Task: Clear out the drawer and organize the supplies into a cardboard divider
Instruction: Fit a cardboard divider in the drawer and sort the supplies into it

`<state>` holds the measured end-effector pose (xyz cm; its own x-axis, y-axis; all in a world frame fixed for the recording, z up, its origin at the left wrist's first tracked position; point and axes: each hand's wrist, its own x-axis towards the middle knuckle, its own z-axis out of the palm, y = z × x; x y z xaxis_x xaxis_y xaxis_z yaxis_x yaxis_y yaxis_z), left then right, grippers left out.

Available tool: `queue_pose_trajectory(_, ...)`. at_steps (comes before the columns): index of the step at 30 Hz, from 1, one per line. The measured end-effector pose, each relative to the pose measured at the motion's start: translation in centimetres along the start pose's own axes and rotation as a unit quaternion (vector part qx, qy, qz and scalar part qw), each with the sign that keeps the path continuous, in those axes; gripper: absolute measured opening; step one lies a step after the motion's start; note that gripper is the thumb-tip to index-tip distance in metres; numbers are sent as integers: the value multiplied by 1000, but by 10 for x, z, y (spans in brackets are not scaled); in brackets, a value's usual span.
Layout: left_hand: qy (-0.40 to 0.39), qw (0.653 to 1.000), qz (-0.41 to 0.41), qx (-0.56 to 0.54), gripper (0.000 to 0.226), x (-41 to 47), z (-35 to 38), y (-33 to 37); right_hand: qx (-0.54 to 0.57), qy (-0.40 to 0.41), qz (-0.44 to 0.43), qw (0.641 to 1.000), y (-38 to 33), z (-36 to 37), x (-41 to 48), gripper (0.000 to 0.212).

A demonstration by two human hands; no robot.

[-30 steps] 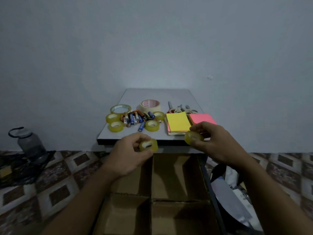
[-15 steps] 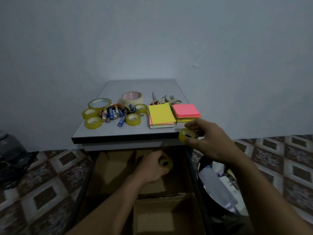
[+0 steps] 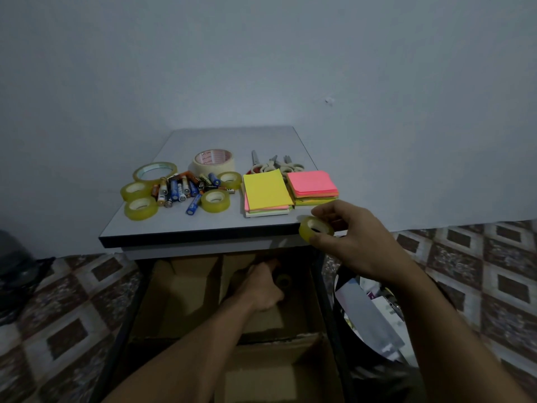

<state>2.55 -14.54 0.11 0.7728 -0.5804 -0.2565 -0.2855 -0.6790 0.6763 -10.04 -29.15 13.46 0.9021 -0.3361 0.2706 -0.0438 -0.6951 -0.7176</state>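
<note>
Head view: the right hand (image 3: pixel 357 242) hangs at the near right corner of the table (image 3: pixel 189 237); its fingers (image 3: pixel 327 210) and thumb are curled narrowly round a yellow tape roll (image 3: pixel 316 228), pinching it just off the table's front edge. Just beyond those fingers lies a pink note stack (image 3: pixel 312 184), and to its left a yellow note stack (image 3: pixel 266 190); behind the stacks are scissors (image 3: pixel 273 165). Farther left of the fingers sits a heap of batteries (image 3: pixel 180 189) ringed by four small tape rolls (image 3: pixel 215 200), with a wide beige tape roll (image 3: pixel 213 161) and a thin clear tape ring (image 3: pixel 155 171) at the back.

Below the table, the left hand (image 3: pixel 261 289) reaches down into the cardboard divider (image 3: pixel 186 292), which sits in the open drawer (image 3: pixel 324 289); its fingers are curled close on a second tape roll (image 3: pixel 283 280), which is dim in the shadow, in the divider's far right compartment; the roll lies at the fingertips, well under the right hand's fingers. The compartment to the left of those fingers shows bare cardboard; whether the roll touches the compartment floor cannot be told.
</note>
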Motion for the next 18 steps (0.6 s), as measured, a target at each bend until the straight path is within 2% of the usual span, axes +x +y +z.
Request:
queue_pose_trajectory(12,-21,999,19,-23,76,-12,-6,0,-2,2,1,1000,-6,-1,-6,44)
queue_pose_trajectory(18,2,996,90,-21,43,-45,-40,0,-7,-1,-5,1000,-12,2,-12,43)
